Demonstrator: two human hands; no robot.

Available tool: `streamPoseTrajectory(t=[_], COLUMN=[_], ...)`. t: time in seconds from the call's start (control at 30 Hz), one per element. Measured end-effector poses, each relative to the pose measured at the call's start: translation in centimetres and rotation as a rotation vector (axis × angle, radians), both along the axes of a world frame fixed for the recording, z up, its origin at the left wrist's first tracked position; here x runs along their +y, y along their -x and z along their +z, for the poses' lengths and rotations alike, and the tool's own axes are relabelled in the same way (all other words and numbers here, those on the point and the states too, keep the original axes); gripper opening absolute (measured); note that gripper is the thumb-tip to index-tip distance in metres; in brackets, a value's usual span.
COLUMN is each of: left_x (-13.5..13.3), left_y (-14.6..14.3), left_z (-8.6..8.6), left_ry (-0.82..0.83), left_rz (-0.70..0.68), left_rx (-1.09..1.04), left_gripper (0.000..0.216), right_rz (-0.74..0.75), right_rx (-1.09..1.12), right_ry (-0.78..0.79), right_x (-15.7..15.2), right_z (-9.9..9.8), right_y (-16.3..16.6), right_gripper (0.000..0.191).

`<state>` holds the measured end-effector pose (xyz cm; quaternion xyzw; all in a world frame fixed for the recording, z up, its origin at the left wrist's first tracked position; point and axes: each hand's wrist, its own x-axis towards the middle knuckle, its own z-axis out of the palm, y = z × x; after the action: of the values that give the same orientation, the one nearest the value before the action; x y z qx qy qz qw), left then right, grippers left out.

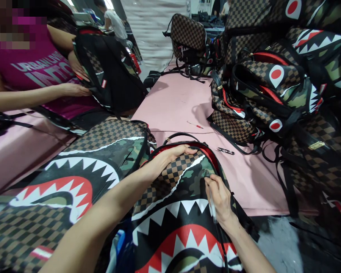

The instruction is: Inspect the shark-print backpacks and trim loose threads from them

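Note:
A backpack (182, 212) with a shark-mouth print, brown checks and camouflage stands in front of me against the pink table (176, 102). My left hand (173, 154) lies over its top edge by the red lining, fingers curled on the fabric. My right hand (220, 197) is pinched at a small zipper pull on the backpack's front and also holds a thin white pen-like tool along the palm. A second backpack (74, 178) of the same print lies flat to the left.
A heap of like backpacks (275, 83) fills the right side. Small black snips (226, 151) and a red-tipped pen (195, 124) lie on the table. A person in a magenta shirt (36, 68) handles a black backpack (110, 72) at the left.

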<state>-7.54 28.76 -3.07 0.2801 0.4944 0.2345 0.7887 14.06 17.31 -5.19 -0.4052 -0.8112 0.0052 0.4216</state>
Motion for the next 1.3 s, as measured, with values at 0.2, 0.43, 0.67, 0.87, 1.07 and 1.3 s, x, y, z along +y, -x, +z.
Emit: streamPoseTrajectory(t=[0.2,0.43,0.67,0.87,1.07,1.3], left_x=[0.2,0.4,0.3,0.0,0.0,0.0], left_y=[0.2,0.2,0.1,0.2,0.4,0.5], left_z=[-0.4,-1.1,-0.7,0.0,-0.5,-1.0], left_ry=[-0.002,-0.014,0.005,0.08,0.07,-0.009], left_rz=[-0.015,0.004,0.006,-0.005,-0.02,-0.014], left_rx=[-0.027,-0.019,-0.013,-0.033,-0.027,-0.009], left_gripper=[0.025,0.029,0.029,0.023,0.025,0.028], right_rz=[-0.002,0.004,0.068,0.089,0.059,0.06], right_rx=[0.032,0.023,0.06,0.143,0.149,0.116], right_ry=[0.004,0.022,-0.054,-0.008,0.038,0.031], right_x=[0.0,0.0,-0.2,-0.1,0.2,0.3], right_z=[-0.1,-0.2,-0.2,0.0,-0.1,-0.4], right_y=[0.1,0.1,0.0,-0.2,-0.2,-0.2], right_gripper=[0.021,0.022,0.022,0.022,0.021,0.019])
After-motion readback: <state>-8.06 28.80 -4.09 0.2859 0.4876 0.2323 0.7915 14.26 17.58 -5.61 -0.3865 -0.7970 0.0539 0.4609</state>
